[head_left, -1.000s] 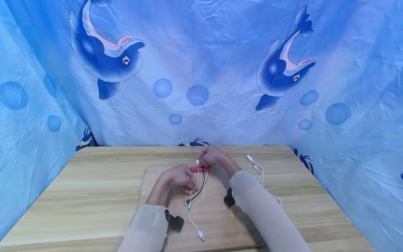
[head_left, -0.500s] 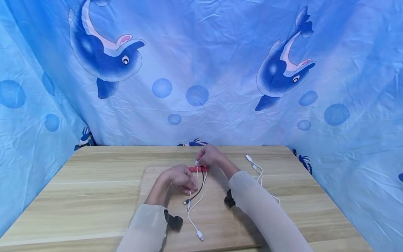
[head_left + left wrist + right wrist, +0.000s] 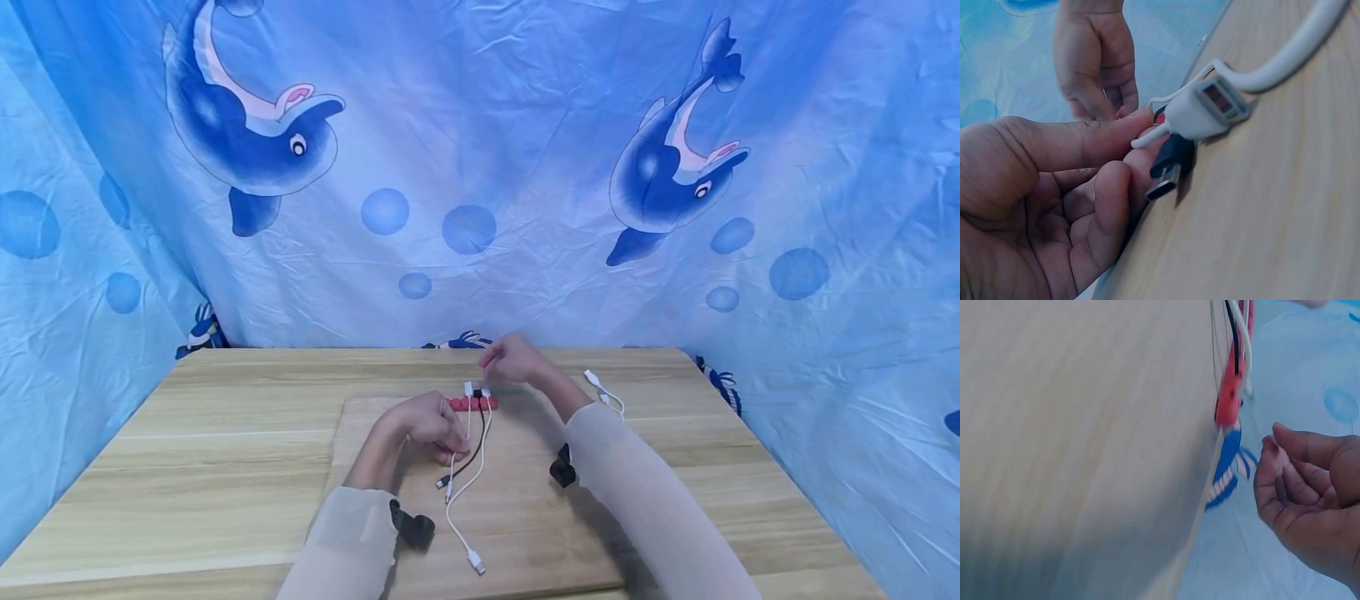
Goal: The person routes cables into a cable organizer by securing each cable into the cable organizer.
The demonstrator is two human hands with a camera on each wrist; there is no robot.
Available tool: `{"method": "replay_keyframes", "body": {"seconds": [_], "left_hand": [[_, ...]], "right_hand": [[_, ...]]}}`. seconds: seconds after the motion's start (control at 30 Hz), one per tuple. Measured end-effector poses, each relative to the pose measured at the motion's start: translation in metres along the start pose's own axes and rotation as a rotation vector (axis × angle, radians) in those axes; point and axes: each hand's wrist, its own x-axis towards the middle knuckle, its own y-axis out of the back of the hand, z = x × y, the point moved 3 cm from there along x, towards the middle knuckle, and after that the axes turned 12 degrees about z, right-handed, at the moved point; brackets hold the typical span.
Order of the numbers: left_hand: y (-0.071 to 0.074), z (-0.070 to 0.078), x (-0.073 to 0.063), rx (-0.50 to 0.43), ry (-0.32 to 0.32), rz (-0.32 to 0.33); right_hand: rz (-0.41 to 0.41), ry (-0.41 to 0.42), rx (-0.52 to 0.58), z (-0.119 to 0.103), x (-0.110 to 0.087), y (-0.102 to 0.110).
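Note:
My left hand (image 3: pixel 431 425) pinches a white charging cable between thumb and index finger, just behind its white plug (image 3: pixel 1200 112) in the left wrist view. Under that plug lies the black cable's plug (image 3: pixel 1175 159). A red cable holder (image 3: pixel 457 404) sits at the far edge of the wooden board; two white cables and one black cable pass over it, their other plugs (image 3: pixel 469 389) standing behind it. My right hand (image 3: pixel 517 360) is above and right of the holder, apart from it. Its fingers (image 3: pixel 1269 472) are loosely curled with nothing between them.
A second white cable on the board ends in a plug (image 3: pixel 476 560) toward the near side. Another white cable (image 3: pixel 606 392) lies on the table right of the board, partly behind my right sleeve. A blue dolphin-print curtain (image 3: pixel 480 167) hangs behind the table (image 3: pixel 187 467).
My right hand has let go of the white plug behind the red holder and moved up and right, leaving the plugs exposed. The left hand stays where it was, still pinching the cable.

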Motion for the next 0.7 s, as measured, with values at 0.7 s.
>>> {"method": "replay_keyframes", "body": {"seconds": [0.7], "left_hand": [[0.001, 0.001, -0.003, -0.002, 0.013, 0.013]], "right_hand": [[0.101, 0.058, -0.054, 0.065, -0.012, 0.088]]}}
